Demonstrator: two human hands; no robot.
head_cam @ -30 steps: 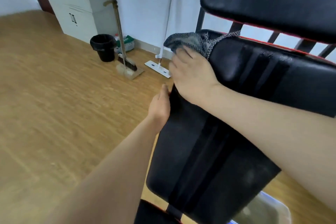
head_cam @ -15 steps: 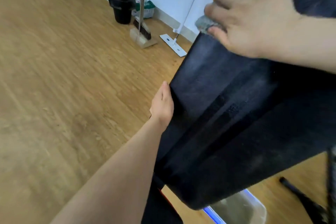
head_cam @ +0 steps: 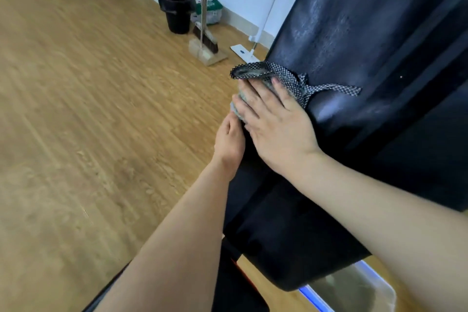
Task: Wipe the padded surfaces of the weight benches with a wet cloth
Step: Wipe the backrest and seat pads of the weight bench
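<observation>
The black padded back rest of the weight bench slopes from the upper right down to the lower middle, with wet smears on its upper part. My right hand lies flat on a grey cloth with a checked border, pressing it against the pad's left side. My left hand grips the pad's left edge just below the cloth, its fingers curled behind the pad out of sight.
A black bin, a broom in a dustpan and a flat mop stand by the white wall. A clear tub with a blue rim sits on the wooden floor under the pad.
My right hand has slid the cloth down the pad's left side from the top edge to just above my left hand. The view has shifted lower and closer.
</observation>
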